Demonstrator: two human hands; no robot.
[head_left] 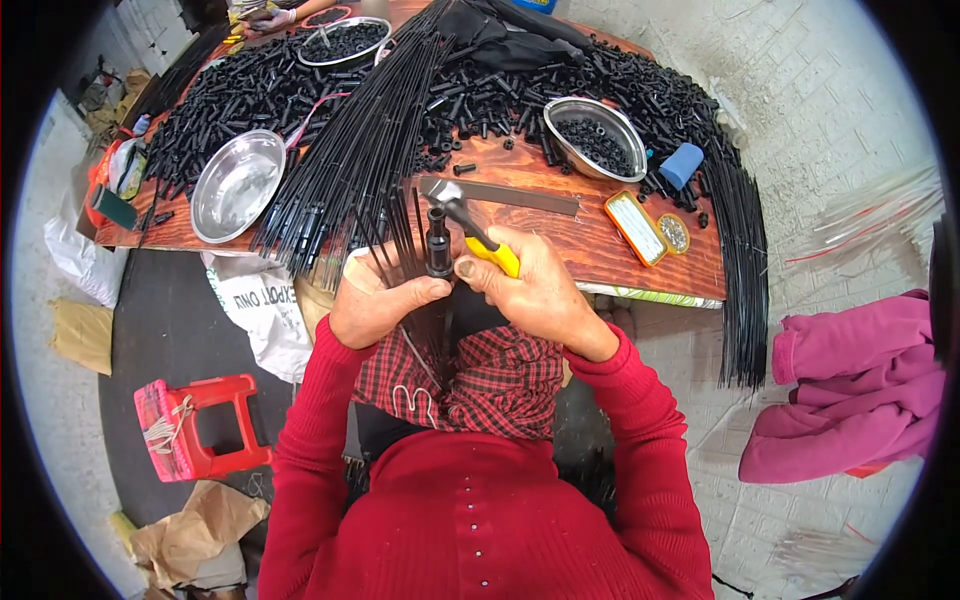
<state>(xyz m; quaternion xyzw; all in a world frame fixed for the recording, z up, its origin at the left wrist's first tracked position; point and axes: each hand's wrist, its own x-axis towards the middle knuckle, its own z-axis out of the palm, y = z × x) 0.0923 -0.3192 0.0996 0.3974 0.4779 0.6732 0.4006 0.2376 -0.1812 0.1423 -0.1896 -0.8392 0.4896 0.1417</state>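
My left hand (372,302) is closed around a bunch of thin black rods, which fan up past its fingers. Between my hands stands an upright black plastic tube-shaped fitting (438,245) with a flared lower rim, my left thumb pressed close against it. My right hand (540,288) grips the yellow handle of a small hammer (492,252). Its grey metal head is tilted up to the left, just above the fitting. The right thumb and finger reach the fitting's lower edge; whether they also pinch it is hard to see. A red-checked cloth (480,375) lies over my lap.
Ahead is a wooden table (500,215) heaped with black plastic parts (240,110). On it are a metal bowl (238,188), a bowl of small parts (595,140), a flat metal bar (515,196) and an open yellow tin (636,228). A red stool (205,425) stands left. Another person's hand (272,20) shows far left.
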